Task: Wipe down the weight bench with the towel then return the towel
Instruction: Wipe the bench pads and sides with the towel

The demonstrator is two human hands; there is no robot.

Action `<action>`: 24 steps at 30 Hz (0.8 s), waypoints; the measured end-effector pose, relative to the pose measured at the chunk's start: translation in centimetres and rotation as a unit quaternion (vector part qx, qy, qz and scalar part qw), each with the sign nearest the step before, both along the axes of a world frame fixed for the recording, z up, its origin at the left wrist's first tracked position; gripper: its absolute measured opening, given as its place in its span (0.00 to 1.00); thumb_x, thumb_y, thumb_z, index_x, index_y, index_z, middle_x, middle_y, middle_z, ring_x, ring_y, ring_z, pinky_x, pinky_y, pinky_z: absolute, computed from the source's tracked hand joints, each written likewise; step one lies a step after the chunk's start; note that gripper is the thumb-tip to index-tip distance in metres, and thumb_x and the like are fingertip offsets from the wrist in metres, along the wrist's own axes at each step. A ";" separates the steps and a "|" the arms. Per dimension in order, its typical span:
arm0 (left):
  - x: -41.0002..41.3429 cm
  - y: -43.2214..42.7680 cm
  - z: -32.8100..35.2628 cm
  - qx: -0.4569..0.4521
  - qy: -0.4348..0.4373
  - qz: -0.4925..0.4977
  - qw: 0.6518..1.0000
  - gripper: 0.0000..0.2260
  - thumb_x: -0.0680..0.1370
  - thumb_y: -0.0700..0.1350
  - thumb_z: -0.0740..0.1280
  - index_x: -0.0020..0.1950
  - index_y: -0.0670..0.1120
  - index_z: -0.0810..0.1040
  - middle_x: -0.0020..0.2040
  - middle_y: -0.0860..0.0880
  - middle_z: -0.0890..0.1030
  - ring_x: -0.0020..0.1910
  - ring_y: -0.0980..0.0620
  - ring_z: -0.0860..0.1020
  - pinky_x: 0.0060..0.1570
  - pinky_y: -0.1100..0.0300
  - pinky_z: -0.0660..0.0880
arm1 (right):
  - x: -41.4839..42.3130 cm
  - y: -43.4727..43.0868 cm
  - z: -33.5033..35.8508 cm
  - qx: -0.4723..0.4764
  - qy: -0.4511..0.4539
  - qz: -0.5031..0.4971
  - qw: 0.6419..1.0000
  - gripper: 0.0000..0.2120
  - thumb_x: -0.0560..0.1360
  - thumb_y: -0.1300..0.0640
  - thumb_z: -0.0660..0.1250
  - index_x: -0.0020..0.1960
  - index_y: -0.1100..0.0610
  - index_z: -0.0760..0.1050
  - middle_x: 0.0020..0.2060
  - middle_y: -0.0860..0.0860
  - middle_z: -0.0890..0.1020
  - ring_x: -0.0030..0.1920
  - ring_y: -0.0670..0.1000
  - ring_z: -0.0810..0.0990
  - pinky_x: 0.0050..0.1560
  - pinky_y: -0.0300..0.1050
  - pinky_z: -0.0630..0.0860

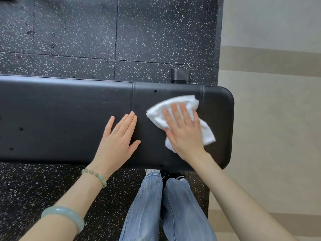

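A black padded bench runs from the left edge of the view and ends in rounded corners at the right. A white towel, bunched and folded, lies on the pad near that right end, mostly between two stitched seams and a little closer to the far edge than the near one. The right hand lies flat on the towel, fingers straight and close together, pressing it onto the pad. The left hand rests palm down on the bare pad just left of the towel, apart from it, fingers together and thumb spread. A bead bracelet and a pale green bangle sit on the left arm. Below the near edge are legs in blue jeans on a black speckled floor.
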State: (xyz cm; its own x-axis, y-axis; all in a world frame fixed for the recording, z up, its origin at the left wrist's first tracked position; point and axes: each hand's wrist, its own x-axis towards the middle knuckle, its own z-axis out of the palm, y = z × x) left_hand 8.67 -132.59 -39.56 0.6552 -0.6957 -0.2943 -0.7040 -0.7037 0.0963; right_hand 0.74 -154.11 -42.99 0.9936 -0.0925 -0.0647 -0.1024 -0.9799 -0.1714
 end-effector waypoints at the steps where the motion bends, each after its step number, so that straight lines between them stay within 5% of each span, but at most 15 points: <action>1: 0.0 0.1 -0.1 0.002 0.000 -0.002 1.000 0.27 0.81 0.55 0.55 0.75 0.39 0.63 0.75 0.43 0.64 0.73 0.46 0.64 0.73 0.42 0.55 | 2.4 0.1 -0.2 0.003 -0.007 0.008 1.000 0.23 0.79 0.49 0.53 0.72 0.55 0.67 0.70 0.57 0.69 0.71 0.61 0.65 0.68 0.62 0.57; 6: -0.1 0.2 -0.3 0.008 0.002 -0.009 1.000 0.28 0.79 0.54 0.53 0.75 0.39 0.62 0.76 0.43 0.62 0.74 0.47 0.62 0.73 0.43 0.53 | 10.6 2.1 -0.5 0.022 -0.006 0.010 1.000 0.23 0.76 0.47 0.52 0.67 0.52 0.74 0.65 0.53 0.75 0.66 0.59 0.73 0.64 0.58 0.57; 13: -0.4 -0.9 0.3 -0.014 -0.003 0.005 1.000 0.28 0.79 0.53 0.54 0.75 0.38 0.62 0.75 0.42 0.64 0.74 0.45 0.62 0.72 0.43 0.56 | 2.7 -1.7 -0.7 0.010 -0.034 0.026 0.999 0.23 0.78 0.53 0.56 0.71 0.55 0.68 0.71 0.56 0.68 0.72 0.59 0.65 0.69 0.61 0.59; 18: -1.0 -1.8 0.3 -0.005 0.016 0.014 1.000 0.28 0.80 0.53 0.53 0.75 0.38 0.62 0.75 0.42 0.63 0.74 0.45 0.62 0.72 0.43 0.56 | -4.5 -3.2 0.3 0.003 0.004 -0.001 1.000 0.22 0.81 0.53 0.49 0.74 0.55 0.63 0.73 0.56 0.63 0.74 0.58 0.58 0.70 0.62 0.56; 24: -1.4 -2.2 0.2 -0.013 0.018 0.013 1.000 0.26 0.80 0.50 0.52 0.74 0.39 0.63 0.75 0.42 0.64 0.74 0.45 0.62 0.73 0.43 0.53 | -0.2 -6.3 -0.2 0.007 0.011 -0.022 1.000 0.23 0.78 0.50 0.52 0.72 0.53 0.66 0.72 0.56 0.67 0.72 0.59 0.62 0.69 0.60 0.54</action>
State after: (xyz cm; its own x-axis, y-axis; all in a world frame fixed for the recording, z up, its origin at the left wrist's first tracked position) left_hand 7.24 -134.78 -39.38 0.6621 -0.6866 -0.3001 -0.6817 -0.7183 0.1394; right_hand 0.53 -160.41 -43.15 0.9870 -0.1343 -0.0883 -0.1485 -0.9719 -0.1825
